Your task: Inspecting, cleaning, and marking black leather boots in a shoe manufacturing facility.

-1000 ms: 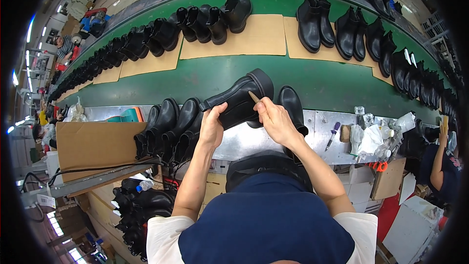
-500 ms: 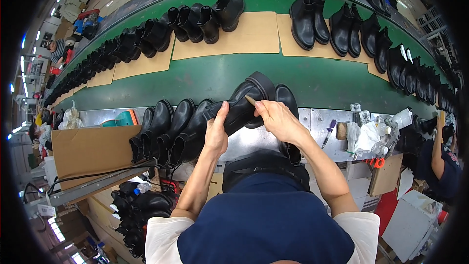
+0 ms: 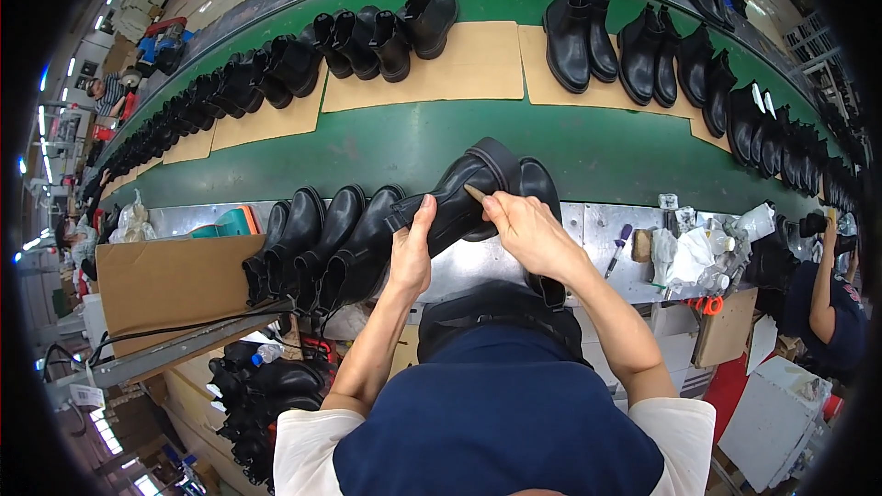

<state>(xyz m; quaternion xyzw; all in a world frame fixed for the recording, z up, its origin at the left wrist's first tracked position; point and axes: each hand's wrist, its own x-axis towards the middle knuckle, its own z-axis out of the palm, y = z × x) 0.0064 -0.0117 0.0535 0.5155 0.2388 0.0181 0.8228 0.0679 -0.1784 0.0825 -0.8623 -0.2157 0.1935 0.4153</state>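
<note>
Tilted over the workbench is a black ankle boot (image 3: pixel 457 209), its sole edge turned up and away toward the far right. My left hand (image 3: pixel 412 255) grips it by the shaft, thumb on top near the opening. A small tan stick with a pointed tip (image 3: pixel 474 193) is pinched between the thumb and fingers of my right hand (image 3: pixel 537 237). Its tip rests at or just above the side of the boot's upper; I cannot tell whether they touch. Another black boot (image 3: pixel 539 182) lies behind my right hand, partly hidden by it.
Several black boots (image 3: pixel 344 220) stand left on the metal bench (image 3: pixel 478 271), beside a cardboard box (image 3: pixel 175 276). Rows of boots sit on cardboard sheets (image 3: pixel 432 69) on the green belt (image 3: pixel 367 156). Right lie a purple-handled tool (image 3: pixel 621 243), clear bottles, white tissue (image 3: pixel 691 257) and orange-handled scissors (image 3: pixel 706 305).
My left hand has shifted slightly right, and the held boot has tilted a little. The tan stick's tip has moved slightly right and down. The boots on the belt have crept slightly left.
</note>
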